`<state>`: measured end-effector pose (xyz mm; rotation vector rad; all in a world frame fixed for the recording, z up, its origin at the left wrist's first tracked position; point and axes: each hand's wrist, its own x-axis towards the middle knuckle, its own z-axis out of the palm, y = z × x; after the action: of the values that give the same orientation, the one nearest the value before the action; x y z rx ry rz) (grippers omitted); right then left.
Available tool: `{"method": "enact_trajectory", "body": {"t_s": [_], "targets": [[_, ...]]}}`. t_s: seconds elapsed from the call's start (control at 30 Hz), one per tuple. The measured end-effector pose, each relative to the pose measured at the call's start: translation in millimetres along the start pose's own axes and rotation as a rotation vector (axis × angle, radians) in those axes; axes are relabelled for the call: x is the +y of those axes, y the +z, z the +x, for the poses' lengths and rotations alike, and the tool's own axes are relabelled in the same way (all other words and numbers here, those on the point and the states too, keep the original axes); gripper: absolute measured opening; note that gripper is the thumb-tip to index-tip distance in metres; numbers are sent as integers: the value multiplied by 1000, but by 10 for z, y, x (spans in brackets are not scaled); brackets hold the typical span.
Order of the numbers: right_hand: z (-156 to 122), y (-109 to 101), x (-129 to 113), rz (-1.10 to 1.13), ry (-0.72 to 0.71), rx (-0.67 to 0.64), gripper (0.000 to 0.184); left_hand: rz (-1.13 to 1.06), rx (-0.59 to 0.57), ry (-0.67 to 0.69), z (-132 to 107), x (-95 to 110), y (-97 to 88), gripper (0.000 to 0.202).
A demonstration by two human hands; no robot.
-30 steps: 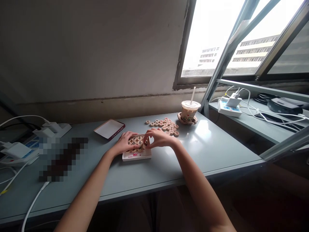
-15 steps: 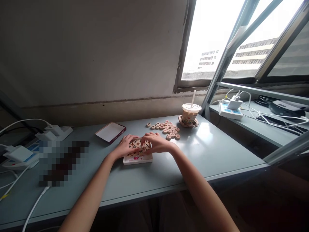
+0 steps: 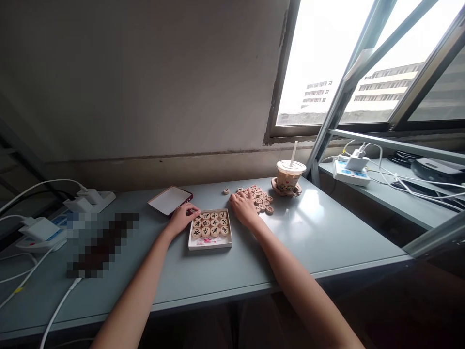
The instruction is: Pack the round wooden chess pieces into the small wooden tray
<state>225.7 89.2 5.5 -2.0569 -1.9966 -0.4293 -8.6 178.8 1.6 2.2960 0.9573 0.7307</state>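
Note:
A shallow white box [image 3: 210, 245] holds rows of round Chinese chess pieces [image 3: 206, 223] with dark characters, and its front strip shows a pink-marked paper. At the box's upper left rim is my left hand [image 3: 182, 218], fingers curled and thumb tip against the corner. My right hand [image 3: 243, 206] reaches past the box's right side. Its slightly spread fingers lie over the left part of a loose pile of chess pieces [image 3: 258, 200], and what is under the fingertips is hidden. One single chess piece [image 3: 226, 191] lies apart, behind that hand.
Behind my left hand lies the upturned box lid [image 3: 170, 199]. A lidded drink cup [image 3: 289, 178] with a straw stands in a cardboard holder right of the pile. Power strips [image 3: 34, 237] and cables are at the left, beside a blurred dark patch. A metal frame [image 3: 327, 126] rises at the right.
My right hand has left the box and moved right to the loose pieces. My left hand has drawn back to the box's left rim, uncovering the rows inside. The view has shifted slightly.

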Motion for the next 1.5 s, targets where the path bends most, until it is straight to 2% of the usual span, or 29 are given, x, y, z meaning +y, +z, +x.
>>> {"method": "enact_trajectory", "body": {"t_s": [0.1, 0.2, 0.3, 0.37, 0.43, 0.5, 0.6, 0.7, 0.8, 0.93, 1.0, 1.07, 1.2, 1.27, 1.37, 1.5], "targets": [[-25, -152, -7, 71, 15, 18, 20, 12, 9, 6, -1, 8, 1, 31], [-29, -306, -66, 373, 40, 45, 20, 13, 16, 5, 2, 14, 5, 30], [-56, -415, -259, 822, -145, -104, 23, 8, 13, 18, 12, 16, 7, 28], [-97, -432, -438, 961, -336, -222, 21, 1, 16, 30, 18, 20, 10, 26], [-144, -402, -603, 936, -479, -225, 18, -2, 26, 30, 18, 29, 12, 25], [-184, -356, -714, 841, -528, -156, 22, 5, 32, 22, 13, 40, 14, 24], [-206, -335, -757, 723, -476, -92, 28, 18, 31, 14, 4, 57, 13, 23], [-195, -393, -713, 674, -471, -128, 11, 18, 33, 12, 3, 67, 11, 23], [-194, -439, -678, 640, -505, -187, 26, 8, 26, 1, 7, 70, 13, 24], [-209, -412, -693, 624, -555, -187, 26, 6, 24, 6, 10, 57, 19, 24], [-191, -390, -682, 623, -535, -177, 25, 14, 24, 13, 10, 43, 22, 24], [-147, -362, -616, 578, -435, -127, 25, 23, 21, 21, 10, 26, 25, 25], [-41, -218, -289, 263, -35, 104, 25, 33, 26, 23, 6, 5, 33, 29], [-19, -104, -90, 109, 106, 124, 35, 32, 32, 19, 2, 6, 34, 30], [-33, 28, 107, -1, 159, 18, 42, 25, 30, 11, -4, 8, 27, 31], [-76, 11, 110, -11, 108, -27, 32, 9, 27, 13, -6, -15, 3, 31]]}}
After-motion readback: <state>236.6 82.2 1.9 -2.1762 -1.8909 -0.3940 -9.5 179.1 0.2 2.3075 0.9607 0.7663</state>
